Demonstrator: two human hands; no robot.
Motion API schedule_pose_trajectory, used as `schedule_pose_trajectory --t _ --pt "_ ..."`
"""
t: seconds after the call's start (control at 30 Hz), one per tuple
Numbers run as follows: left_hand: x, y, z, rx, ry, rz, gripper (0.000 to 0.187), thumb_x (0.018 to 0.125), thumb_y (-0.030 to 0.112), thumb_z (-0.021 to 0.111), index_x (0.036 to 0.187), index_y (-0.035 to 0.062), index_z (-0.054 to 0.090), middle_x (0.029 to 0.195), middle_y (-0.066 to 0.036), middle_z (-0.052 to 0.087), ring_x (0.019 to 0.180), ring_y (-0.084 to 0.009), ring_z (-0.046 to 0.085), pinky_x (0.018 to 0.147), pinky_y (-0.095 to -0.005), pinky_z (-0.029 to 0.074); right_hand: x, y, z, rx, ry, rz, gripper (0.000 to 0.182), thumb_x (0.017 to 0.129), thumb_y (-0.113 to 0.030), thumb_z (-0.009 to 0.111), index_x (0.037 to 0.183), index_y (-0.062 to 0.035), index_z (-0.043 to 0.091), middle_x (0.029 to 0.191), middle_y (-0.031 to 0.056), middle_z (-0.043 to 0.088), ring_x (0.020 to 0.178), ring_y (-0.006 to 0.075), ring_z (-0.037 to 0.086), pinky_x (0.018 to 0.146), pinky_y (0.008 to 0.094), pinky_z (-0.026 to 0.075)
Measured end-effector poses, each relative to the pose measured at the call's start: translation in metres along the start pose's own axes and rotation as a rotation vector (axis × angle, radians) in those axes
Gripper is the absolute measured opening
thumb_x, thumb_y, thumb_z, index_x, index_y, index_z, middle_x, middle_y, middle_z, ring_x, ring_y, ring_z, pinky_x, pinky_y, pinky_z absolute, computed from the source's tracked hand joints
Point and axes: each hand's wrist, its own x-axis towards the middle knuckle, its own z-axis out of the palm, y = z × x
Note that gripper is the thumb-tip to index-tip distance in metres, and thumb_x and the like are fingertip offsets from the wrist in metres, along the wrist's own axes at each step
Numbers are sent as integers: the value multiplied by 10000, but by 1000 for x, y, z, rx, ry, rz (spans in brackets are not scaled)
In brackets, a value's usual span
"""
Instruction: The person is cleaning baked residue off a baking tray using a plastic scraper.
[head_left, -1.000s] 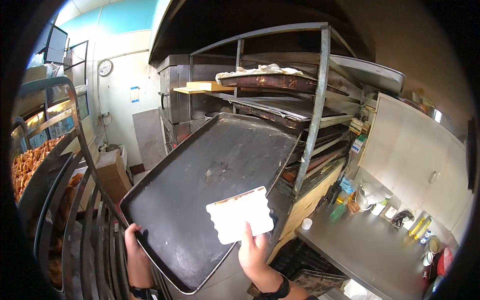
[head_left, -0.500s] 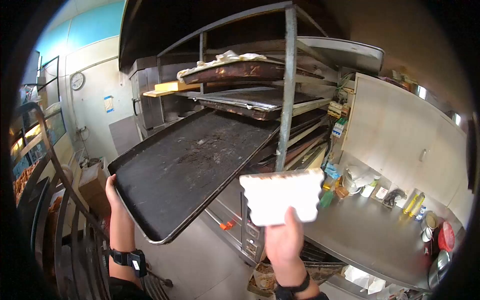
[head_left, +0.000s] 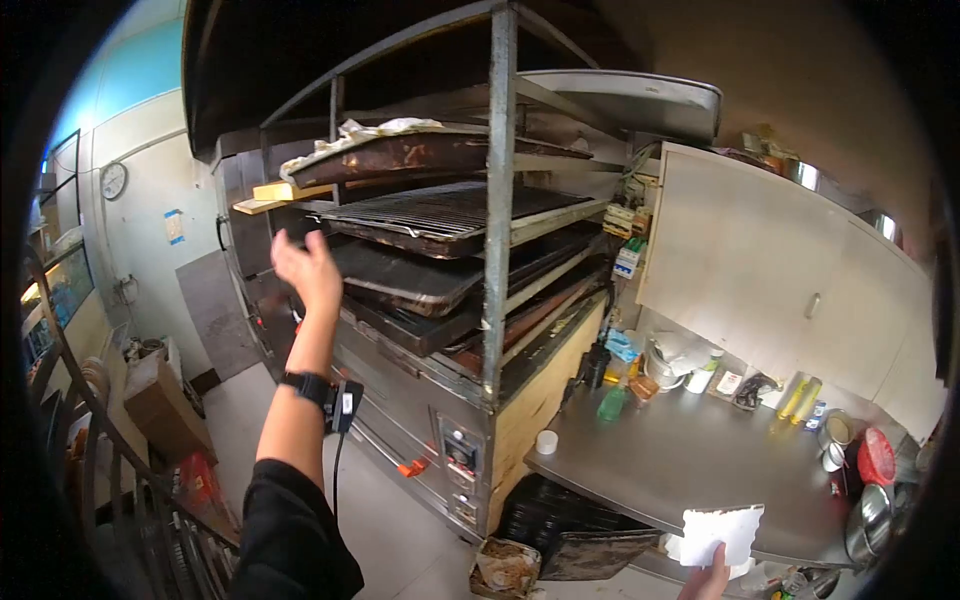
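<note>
My left hand (head_left: pixel 308 270) is raised at the left front of the metal rack (head_left: pixel 500 200), fingers apart and holding nothing. Close beside it, a black baking tray (head_left: pixel 410 275) lies on a rack level, below a tray topped with a wire grid (head_left: pixel 420 212). Low at the right, my right hand (head_left: pixel 712 578) grips a white scraper (head_left: pixel 724 532) with wavy side edges, thumb across its face. The scraper is near the front edge of the steel counter (head_left: pixel 640 470).
An oven (head_left: pixel 390 410) with an orange handle piece stands under the rack. Bottles and a red basket (head_left: pixel 875 455) line the counter's back. A cardboard box (head_left: pixel 165 405) is on the floor at left; dark trays (head_left: pixel 560 515) lean beneath the counter.
The black tray has gone from my left hand onto the rack, and that hand has opened. My right hand has moved down and right with the scraper. The view has shifted right.
</note>
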Motion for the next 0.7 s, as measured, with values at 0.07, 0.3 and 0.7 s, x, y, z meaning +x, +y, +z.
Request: schedule_pose_trajectory --t 0.07,0.3,0.7 --pt "-19 22 9 181 -131 191 677 924 386 590 1377 -61 359 1431 -240 354 1333 -392 315 1118 -477 252 -6 -6 -3 -6 72 -55 470 975 -230 533 1346 50 465 1306 136 558 1205 258 529 1042 421 394" --pt "-68 59 -19 -74 -366 223 470 860 166 654 1266 0 485 1363 -200 432 1301 -371 367 1096 -448 292 -3 -3 -50 -172 180 -24 481 989 -262 498 1371 26 452 1335 133 546 1226 268 514 1071 428 350" --pt "-240 144 -176 -691 -1388 383 127 739 31 747 796 72 642 774 -57 647 703 -270 619 653 -362 485 50 19 -58 -108 129 13 413 960 -153 573 1306 45 467 1263 127 571 1142 229 573 963 358 469"
